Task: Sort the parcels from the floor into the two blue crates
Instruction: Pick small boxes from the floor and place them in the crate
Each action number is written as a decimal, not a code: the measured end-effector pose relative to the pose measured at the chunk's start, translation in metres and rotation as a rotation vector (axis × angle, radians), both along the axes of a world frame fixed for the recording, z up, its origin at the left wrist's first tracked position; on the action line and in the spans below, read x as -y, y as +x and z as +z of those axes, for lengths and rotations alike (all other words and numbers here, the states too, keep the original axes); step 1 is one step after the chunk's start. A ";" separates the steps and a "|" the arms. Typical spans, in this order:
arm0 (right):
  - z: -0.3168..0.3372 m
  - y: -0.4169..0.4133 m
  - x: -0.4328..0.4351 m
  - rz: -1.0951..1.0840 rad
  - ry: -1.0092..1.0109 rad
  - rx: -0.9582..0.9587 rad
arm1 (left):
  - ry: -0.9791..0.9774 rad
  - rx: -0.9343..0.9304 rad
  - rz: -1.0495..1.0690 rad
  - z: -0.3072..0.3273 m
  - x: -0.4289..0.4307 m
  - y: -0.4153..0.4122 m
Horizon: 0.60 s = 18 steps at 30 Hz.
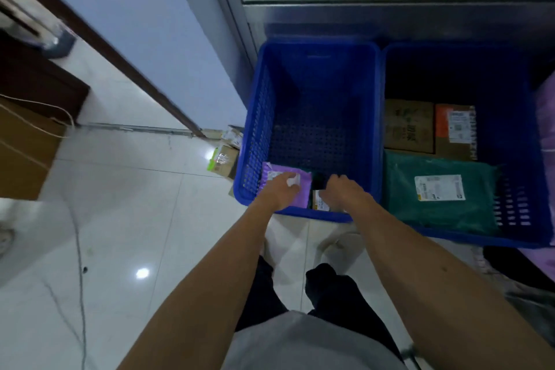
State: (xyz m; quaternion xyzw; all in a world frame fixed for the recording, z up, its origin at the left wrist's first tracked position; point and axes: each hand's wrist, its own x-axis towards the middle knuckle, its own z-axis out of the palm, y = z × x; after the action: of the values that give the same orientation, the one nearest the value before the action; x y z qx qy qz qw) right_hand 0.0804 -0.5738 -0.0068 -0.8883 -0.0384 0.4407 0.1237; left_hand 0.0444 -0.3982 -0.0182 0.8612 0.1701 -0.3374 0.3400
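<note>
Left hand [280, 193] fingers flat on purple parcel [305, 189] at left crate's [258, 129] 6 o'clock end, right hand [342, 191] curled round black parcel [318, 182] beside it (right crate [516, 159] at 3 o'clock)

Right hand [342, 189] fingers curl from view; parcel label [440, 188] unreadable

perforated plastic crate [312, 48] (blue), glossy floor tiles [126, 219]
</note>
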 end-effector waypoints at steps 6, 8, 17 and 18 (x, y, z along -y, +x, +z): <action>0.034 -0.015 -0.060 0.050 0.047 0.116 | -0.118 0.169 0.314 0.053 -0.056 -0.011; 0.042 -0.020 -0.083 0.070 0.062 0.138 | -0.091 0.174 0.323 0.057 -0.085 -0.013; 0.044 -0.047 -0.199 0.008 0.027 0.192 | -0.082 0.258 0.320 0.091 -0.233 -0.032; 0.044 -0.051 -0.212 0.001 0.008 0.188 | -0.090 0.257 0.317 0.089 -0.251 -0.034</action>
State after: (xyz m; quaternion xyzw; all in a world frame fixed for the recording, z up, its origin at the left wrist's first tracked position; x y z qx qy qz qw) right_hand 0.0292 -0.3619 0.0369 -0.9251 -0.0519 0.3554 0.1231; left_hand 0.0100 -0.1475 0.0709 0.8435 0.2432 -0.1744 0.4460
